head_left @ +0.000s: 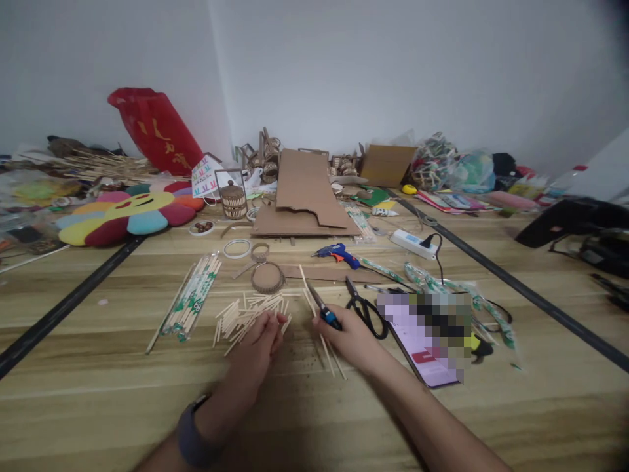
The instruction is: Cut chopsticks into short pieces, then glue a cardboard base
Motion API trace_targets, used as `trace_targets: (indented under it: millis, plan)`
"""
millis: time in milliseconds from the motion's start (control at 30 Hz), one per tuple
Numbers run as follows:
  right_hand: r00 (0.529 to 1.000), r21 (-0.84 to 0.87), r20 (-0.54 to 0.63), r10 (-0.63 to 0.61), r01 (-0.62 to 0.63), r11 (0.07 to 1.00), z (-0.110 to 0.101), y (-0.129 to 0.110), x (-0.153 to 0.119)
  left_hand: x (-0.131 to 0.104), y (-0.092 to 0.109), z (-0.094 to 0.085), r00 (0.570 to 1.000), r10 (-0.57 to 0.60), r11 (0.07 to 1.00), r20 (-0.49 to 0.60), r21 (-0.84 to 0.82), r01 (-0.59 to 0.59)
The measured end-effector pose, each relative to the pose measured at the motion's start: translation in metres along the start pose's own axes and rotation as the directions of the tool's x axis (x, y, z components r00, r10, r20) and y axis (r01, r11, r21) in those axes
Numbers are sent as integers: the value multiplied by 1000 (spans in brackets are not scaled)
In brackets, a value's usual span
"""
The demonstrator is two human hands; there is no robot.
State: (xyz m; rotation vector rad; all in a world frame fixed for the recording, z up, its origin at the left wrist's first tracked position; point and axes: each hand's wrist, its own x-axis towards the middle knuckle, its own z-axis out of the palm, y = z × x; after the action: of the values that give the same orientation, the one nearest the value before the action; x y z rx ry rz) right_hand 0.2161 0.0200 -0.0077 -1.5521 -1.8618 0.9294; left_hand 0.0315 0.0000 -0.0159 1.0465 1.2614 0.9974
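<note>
My left hand (pixel 263 337) is closed, fingertips pinched together at the near right edge of a pile of short cut wooden sticks (pixel 236 319). Whatever lies between those fingertips is too small to make out. In my right hand (pixel 351 335) is a knife (pixel 319 305) with a pointed grey blade and a blue-and-black handle, its tip aimed away and to the left. Longer thin wooden sticks (pixel 325 354) run beneath the right hand, partly hidden by it. Black-handled scissors (pixel 366 311) lie just right of that hand.
Left of the pile are wrapped chopsticks (pixel 192 298). A cardboard ring (pixel 268 277), blue glue gun (pixel 339 254) and power strip (pixel 414 243) lie beyond. A phone (pixel 417 347) is at right. Cardboard sheets (pixel 304 190) and a flower cushion (pixel 137 213) stand further back.
</note>
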Motion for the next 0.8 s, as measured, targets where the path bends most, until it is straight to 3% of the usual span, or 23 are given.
trace_targets:
  millis: [100,167,300,500,700,800]
  plan:
    - [1000,373,10,4,-7,928,4,-1,-3,-3,-6,4,989,17,999,146,42,-23]
    - [1000,478,3,-2,0,878,7,-4,-5,-4,-8,5,970,43,993,241,96,-68]
    - [997,440,-58,-51,71,895,11,-9,-8,-5,-8,4,939,27,982,343,167,-89]
    - [993,380,-63,-98,115,918,14,-10,-10,-6,-8,3,908,17,994,418,94,-62]
    - [976,234,-94,-194,211,949,23,-10,-13,0,-5,-2,963,-11,995,268,-92,38]
    - [974,152,-72,-216,225,963,31,-9,-16,2,-5,-3,965,-22,977,262,-201,77]
